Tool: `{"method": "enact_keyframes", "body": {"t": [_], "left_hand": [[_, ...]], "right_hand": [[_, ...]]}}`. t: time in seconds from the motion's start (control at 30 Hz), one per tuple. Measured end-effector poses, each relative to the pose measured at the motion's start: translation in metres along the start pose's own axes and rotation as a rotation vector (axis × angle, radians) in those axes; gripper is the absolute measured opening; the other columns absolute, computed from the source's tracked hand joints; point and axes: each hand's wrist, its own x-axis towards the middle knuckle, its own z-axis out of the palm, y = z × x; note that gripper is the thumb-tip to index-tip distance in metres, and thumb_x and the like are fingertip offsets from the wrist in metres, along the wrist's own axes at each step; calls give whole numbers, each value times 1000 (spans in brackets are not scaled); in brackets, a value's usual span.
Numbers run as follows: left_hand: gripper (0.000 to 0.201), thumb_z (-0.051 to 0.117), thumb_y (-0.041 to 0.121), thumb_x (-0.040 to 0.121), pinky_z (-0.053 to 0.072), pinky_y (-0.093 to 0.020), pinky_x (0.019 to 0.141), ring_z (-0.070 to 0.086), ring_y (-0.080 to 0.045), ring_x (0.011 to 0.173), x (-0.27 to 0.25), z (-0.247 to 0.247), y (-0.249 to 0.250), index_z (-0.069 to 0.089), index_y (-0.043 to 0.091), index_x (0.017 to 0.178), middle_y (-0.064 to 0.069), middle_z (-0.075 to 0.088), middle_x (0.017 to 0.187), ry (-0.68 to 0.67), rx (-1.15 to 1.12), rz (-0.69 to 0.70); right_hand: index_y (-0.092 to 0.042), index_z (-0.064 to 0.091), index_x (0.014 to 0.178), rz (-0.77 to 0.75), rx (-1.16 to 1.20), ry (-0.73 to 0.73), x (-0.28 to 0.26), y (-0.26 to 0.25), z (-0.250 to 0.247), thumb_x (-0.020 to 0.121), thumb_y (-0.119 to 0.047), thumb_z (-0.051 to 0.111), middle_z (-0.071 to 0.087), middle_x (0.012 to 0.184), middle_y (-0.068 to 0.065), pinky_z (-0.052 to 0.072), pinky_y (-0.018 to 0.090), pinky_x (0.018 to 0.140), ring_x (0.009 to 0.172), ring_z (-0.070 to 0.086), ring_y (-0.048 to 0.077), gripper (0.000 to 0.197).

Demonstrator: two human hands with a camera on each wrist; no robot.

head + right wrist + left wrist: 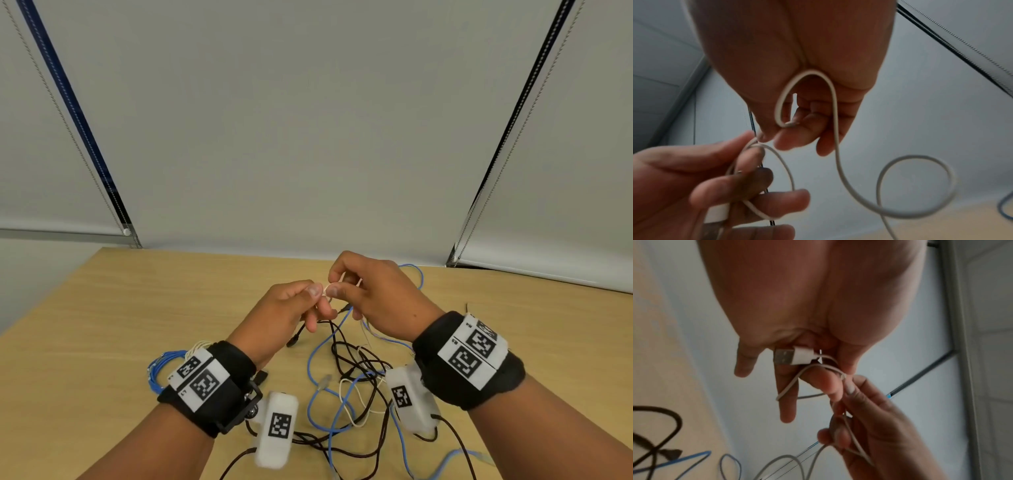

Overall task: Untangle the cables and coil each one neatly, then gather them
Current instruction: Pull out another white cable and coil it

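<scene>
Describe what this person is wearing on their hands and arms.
Both forearms are bare, with no sleeves or gloves. Each wrist carries a wide black fabric band with white panels printed with black square fiducial markers. A white rounded camera housing, also bearing a marker, hangs under each wrist, with a thin dark cable trailing from it. The left band has a black bracket.

a light wood-grain worktop (137, 308) carries a loose tangle (356, 373) of black, blue and white cables, their loops crossing one another near its middle. left of the tangle lies a coiled blue cable (161, 371), apart from it. a clear plug (324, 381) on a blue cable rests within the tangle, and more blue cable (455, 459) trails off to the tangle's near right.
</scene>
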Motion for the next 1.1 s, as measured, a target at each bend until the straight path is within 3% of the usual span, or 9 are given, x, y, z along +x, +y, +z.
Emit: {"method": "enact_keyframes", "body": {"t": [0.13, 0.2, 0.37, 0.5, 0.63, 0.77, 0.87, 0.97, 1.1], "left_hand": [[43, 47, 31, 105, 43, -43, 98, 72, -39, 106, -4, -5, 6, 62, 12, 70, -10, 57, 57, -96, -243, -36], [41, 50, 33, 100, 47, -41, 96, 69, -46, 108, -6, -8, 7, 59, 13, 66, -14, 63, 61, -141, -356, -36], [38, 51, 29, 100, 49, -54, 105, 61, -60, 111, -8, -12, 4, 53, 10, 67, -35, 71, 101, -266, -575, -7], [40, 50, 30, 101, 41, -59, 111, 59, -57, 119, -6, -18, 3, 58, 7, 69, -29, 72, 111, -279, -759, 16], [36, 51, 37, 99, 33, -61, 115, 57, -41, 131, -4, -17, 6, 70, 11, 83, -17, 69, 129, -103, -845, 30], [37, 52, 35, 100, 39, -48, 109, 64, -28, 125, -1, -4, -3, 68, 7, 116, -10, 68, 134, 202, -641, 83], [26, 55, 22, 102, 47, -38, 105, 69, -17, 117, 2, -2, -12, 72, 8, 116, -1, 74, 123, 352, -299, 104], [24, 56, 20, 102, 50, -31, 102, 69, -2, 109, 2, -3, -16, 80, 22, 99, 13, 77, 113, 305, 142, 86], [37, 48, 33, 104, 52, -43, 89, 71, -16, 87, -4, 1, -19, 76, 30, 80, 6, 77, 78, 100, 358, 50]], "right_hand": [[-26, 66, 87, 40, 87, 28, -1, 8, 0, 93, -39, 67, 64, 63, 4, 44, 25, 50, 46, 52, 4, 15], [-24, 67, 83, 25, 112, -11, -3, 11, 2, 94, -40, 66, 60, 58, 1, 42, 24, 53, 49, 50, 5, 19], [-25, 67, 80, -11, 76, -45, -5, 17, 1, 91, -46, 67, 50, 59, 0, 34, 27, 57, 56, 41, 10, 24], [-27, 60, 82, -8, 7, -49, -10, 25, 6, 97, -48, 56, 51, 60, -5, 37, 28, 57, 56, 43, 7, 26], [-26, 54, 82, 55, 60, -142, -24, 29, 32, 104, -42, 47, 57, 63, -7, 47, 31, 59, 53, 50, 2, 28], [-30, 59, 108, 155, 207, -292, -34, 23, 57, 103, -36, 49, 63, 70, -4, 54, 23, 57, 54, 62, 6, 13], [-21, 62, 106, 192, 269, -402, -33, 16, 53, 101, -19, 52, 71, 79, 2, 60, 31, 72, 68, 74, 19, 11], [-18, 63, 89, 167, 213, -335, -25, 10, 37, 100, -16, 53, 76, 80, 3, 60, 36, 74, 71, 77, 17, 15], [-23, 69, 84, 121, 115, -125, -12, 8, 20, 95, -21, 63, 76, 75, -1, 59, 39, 76, 73, 73, 12, 13]]}}
